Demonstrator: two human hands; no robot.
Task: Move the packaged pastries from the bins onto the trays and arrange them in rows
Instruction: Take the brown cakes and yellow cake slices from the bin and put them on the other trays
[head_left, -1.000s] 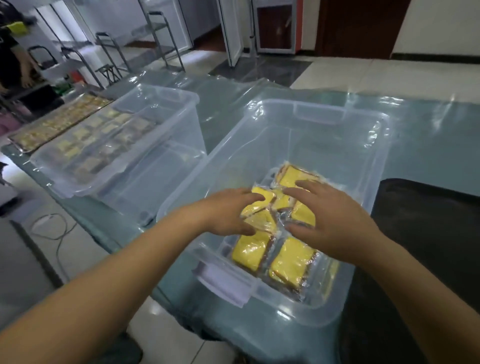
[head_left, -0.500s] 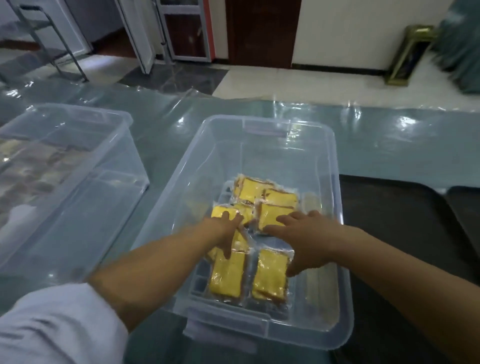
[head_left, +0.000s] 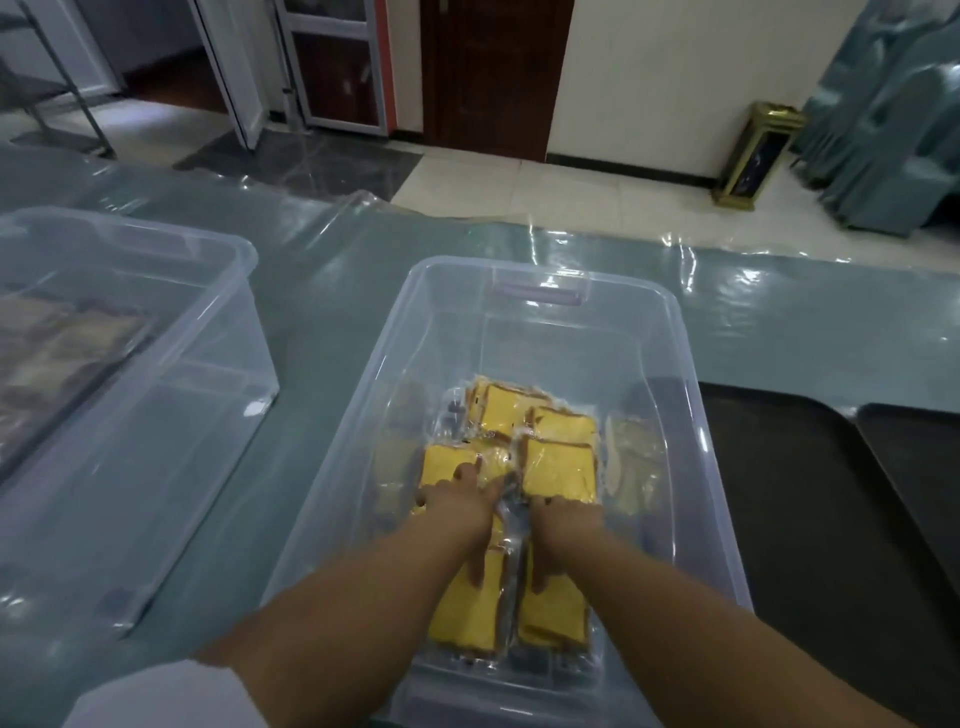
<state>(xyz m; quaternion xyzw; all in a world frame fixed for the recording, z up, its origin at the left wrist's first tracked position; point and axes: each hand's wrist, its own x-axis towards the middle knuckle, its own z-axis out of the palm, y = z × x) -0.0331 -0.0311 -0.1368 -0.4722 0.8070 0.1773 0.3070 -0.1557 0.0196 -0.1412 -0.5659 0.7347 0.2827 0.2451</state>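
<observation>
Both hands in clear plastic bin (head_left: 691, 415): left hand (head_left: 460, 512) & right hand (head_left: 563, 525) grips flat on glossy yellow pastry packs (head_left: 558, 465).

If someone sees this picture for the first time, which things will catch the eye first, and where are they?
The bright yellow packaged pastries stand out first, lying on the floor of the clear plastic bin in the middle. Both hands reach into it: the left hand and the right hand rest on the packets. A dark tray lies to the right.
</observation>
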